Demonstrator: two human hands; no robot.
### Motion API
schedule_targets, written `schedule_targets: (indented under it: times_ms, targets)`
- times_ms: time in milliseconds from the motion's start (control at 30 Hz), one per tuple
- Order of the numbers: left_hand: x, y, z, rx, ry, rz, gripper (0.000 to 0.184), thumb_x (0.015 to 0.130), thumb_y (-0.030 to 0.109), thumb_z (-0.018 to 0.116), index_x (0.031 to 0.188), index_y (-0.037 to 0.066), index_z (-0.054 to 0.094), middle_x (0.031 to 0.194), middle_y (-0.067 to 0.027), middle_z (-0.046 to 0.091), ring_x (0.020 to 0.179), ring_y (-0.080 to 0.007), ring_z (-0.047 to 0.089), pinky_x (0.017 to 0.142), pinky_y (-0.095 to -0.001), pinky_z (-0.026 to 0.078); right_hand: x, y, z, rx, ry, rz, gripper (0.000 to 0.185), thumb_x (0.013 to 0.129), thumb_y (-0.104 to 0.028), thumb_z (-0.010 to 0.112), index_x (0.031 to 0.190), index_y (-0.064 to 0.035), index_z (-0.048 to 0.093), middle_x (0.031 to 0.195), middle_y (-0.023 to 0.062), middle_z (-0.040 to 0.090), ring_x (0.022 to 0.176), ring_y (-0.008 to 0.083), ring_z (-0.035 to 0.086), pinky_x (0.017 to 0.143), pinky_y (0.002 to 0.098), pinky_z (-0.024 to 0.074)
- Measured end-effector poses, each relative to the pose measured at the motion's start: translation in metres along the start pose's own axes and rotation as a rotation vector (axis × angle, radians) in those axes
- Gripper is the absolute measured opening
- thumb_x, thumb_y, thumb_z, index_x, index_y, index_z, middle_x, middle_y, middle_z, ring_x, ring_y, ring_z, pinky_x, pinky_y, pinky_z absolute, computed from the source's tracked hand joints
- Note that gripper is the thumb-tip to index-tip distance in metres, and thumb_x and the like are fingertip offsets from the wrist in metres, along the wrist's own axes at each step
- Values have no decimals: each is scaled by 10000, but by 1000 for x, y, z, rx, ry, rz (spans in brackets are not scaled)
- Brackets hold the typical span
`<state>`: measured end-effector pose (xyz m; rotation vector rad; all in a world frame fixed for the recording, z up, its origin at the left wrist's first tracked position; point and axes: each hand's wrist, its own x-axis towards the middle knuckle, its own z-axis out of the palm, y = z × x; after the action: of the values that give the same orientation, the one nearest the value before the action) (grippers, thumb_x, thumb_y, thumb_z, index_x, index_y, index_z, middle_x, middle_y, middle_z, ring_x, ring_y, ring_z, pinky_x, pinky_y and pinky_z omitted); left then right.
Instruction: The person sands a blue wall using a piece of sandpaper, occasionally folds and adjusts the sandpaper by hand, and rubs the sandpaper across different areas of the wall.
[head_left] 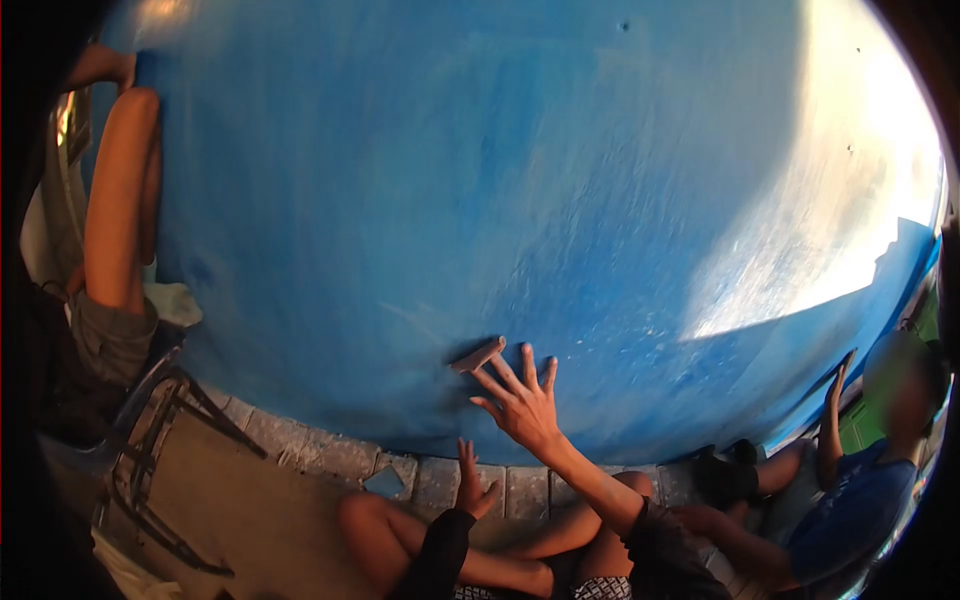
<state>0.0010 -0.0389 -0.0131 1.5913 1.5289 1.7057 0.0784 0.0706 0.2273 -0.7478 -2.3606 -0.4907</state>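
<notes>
My right hand (522,405) reaches up to a large blue painted surface (420,200) with its fingers spread. Under the tips of its index and middle fingers, a small folded piece of brown sandpaper (479,356) is pressed to the blue paint. The ring and little fingers rest on or close to the surface, and the thumb stands apart. Lower down, my left hand (474,485) is raised in front of the blue surface's bottom edge, fingers up and thumb out, holding nothing. Pale scuffs and streaks mark the paint around my right hand.
Grey paving blocks (340,455) run along the foot of the surface, with a bluish flat scrap (384,482) on them. A dark metal-framed chair (150,450) stands left, with a person's bare leg (120,200) by it. At right, a person in blue (850,520) touches the surface. Sunlight hits the upper right.
</notes>
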Motion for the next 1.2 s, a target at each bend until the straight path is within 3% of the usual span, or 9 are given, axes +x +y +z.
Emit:
schedule_targets:
  times_ms: [200,400,467,567,700,800,933,1100,1200]
  targets:
    - [-10,16,-1,58,-128,-27,1056,796,111,729,1566,41,10,1616,-265,-108,1501,-446,-3,1205,-499,157,47,50,-84,-162,113,26,490,935,-539,554,1406,-405,528,1586,-12,339,1483,413,190,1119,740,66]
    - [6,26,-6,37,-103,-59,1035,825,45,707,1573,89,-8,1631,-183,-138,1513,-365,72,1171,-476,307,125,95,-152,-257,557,168,532,876,-398,667,1394,-369,545,1587,15,335,1475,451,183,1102,763,55]
    - [9,25,-5,48,-63,-13,1008,827,46,689,1573,83,11,1630,-205,-113,1509,-381,85,1166,-493,304,111,57,-139,-144,396,141,594,820,-400,705,1391,-345,550,1588,29,333,1475,456,174,1092,763,109]
    - [0,42,2,293,-235,88,957,834,56,668,1571,74,58,1625,-236,-74,1497,-419,109,1161,-504,299,47,4,-25,-19,49,-369,625,843,-548,646,1417,-332,526,1614,-46,270,1505,217,196,1163,578,225]
    - [-15,42,9,350,-491,106,954,835,67,669,1585,137,84,1628,-229,-27,1419,-474,286,1075,-495,410,30,-8,7,-39,-5,-404,604,880,-576,585,1432,-343,504,1610,-78,272,1507,189,185,1180,551,208]
    - [-13,37,-2,298,-522,-10,934,849,77,680,1578,105,97,1622,-236,-78,1458,-481,188,1111,-491,380,56,20,-46,-82,58,-342,587,879,-553,597,1432,-387,491,1610,-92,267,1506,182,191,1179,604,178]
    - [-3,31,0,263,-364,-18,920,876,118,681,1578,109,86,1622,-227,-102,1447,-484,212,1054,-482,444,132,80,-164,-262,350,-11,524,900,-503,605,1410,-430,506,1604,-47,300,1515,305,161,1120,742,77]
    - [9,36,4,326,-341,-53,937,860,107,685,1584,144,91,1625,-218,-105,1328,-466,437,864,-464,549,143,75,-158,-151,511,140,530,910,-498,597,1424,-403,506,1607,-14,306,1501,432,108,1082,785,22]
    - [4,32,6,293,-390,-89,925,860,120,687,1579,122,105,1617,-239,-112,1344,-468,413,915,-465,522,90,21,-86,-62,194,-10,680,820,-475,696,1452,-386,462,1617,-29,269,1489,393,188,1050,772,217]
